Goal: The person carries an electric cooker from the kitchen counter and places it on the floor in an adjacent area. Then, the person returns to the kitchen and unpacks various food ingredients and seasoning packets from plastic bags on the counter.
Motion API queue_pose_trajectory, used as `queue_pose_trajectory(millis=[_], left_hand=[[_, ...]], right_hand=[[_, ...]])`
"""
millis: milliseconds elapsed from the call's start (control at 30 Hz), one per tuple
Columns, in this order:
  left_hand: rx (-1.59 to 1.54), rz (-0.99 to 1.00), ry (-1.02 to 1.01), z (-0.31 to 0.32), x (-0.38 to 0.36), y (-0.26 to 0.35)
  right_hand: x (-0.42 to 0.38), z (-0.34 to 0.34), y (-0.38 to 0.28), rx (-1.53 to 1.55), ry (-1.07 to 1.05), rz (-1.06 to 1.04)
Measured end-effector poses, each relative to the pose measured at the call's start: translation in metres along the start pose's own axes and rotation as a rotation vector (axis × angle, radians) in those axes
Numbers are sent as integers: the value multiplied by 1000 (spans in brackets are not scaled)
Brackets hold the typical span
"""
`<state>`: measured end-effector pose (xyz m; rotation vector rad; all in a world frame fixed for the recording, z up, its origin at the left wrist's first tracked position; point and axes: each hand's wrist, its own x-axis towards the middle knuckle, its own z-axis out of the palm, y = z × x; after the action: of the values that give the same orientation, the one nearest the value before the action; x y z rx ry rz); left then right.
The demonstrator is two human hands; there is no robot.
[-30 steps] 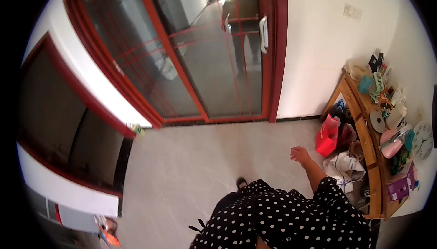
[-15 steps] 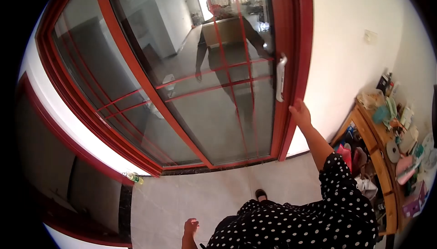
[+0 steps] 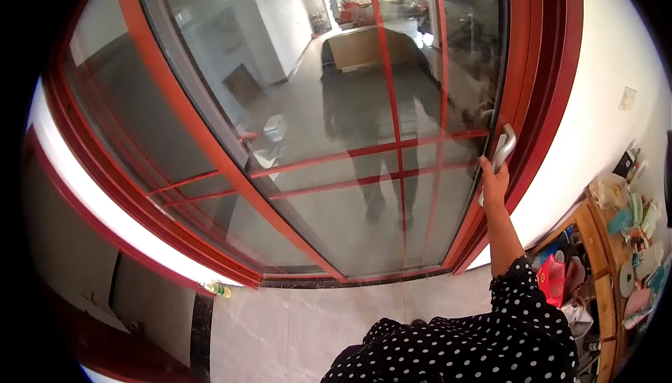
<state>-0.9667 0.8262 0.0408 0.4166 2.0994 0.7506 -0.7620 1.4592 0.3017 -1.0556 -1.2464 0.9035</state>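
Observation:
My right hand (image 3: 495, 183) is closed around the lower part of a silver door handle (image 3: 505, 146), its fingers partly hidden behind the grip. The handle sits on the right stile of a sliding glass door (image 3: 448, 225) with a red-brown frame and thin red bars across the panes. My right arm, in a black sleeve with white dots (image 3: 535, 299), reaches forward to it. My left hand is out of view.
A wooden cabinet (image 3: 600, 264) piled with household items stands along the right wall, with a pink-red bag (image 3: 551, 279) inside. A small bottle (image 3: 217, 289) lies by the door's left base. A wall switch (image 3: 628, 98) is at the right.
My right hand has moved forward from beside the frame onto the handle and closed on it. The door fills more of the view. My left hand has left the picture.

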Motion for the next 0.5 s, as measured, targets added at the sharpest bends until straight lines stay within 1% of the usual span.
queue_pose_trajectory(millis=[33,133,233,300,367,400,433,500], left_hand=[[-4,7,1,-7,8,5],[2,41,0,-27,28,24],[-2,49,8,-40,28,37],[-6,50,21,-40,22,40],[-6,50,32,-42,18,35],[-15,51,41,-45,15,35],[-19,58,49,-47,13,30],[-39,57,58,-51,8,34]], right_hand=[[0,-1,2,-6,17,1],[-1,-1,-6,130,-14,14],[2,3,-19,90,-13,10],[2,0,-4,99,-71,50],[-14,17,9,197,-39,-176],[-24,22,7,225,-108,-77],[-27,30,19,118,-113,-101],[-40,53,23,56,-155,-144]])
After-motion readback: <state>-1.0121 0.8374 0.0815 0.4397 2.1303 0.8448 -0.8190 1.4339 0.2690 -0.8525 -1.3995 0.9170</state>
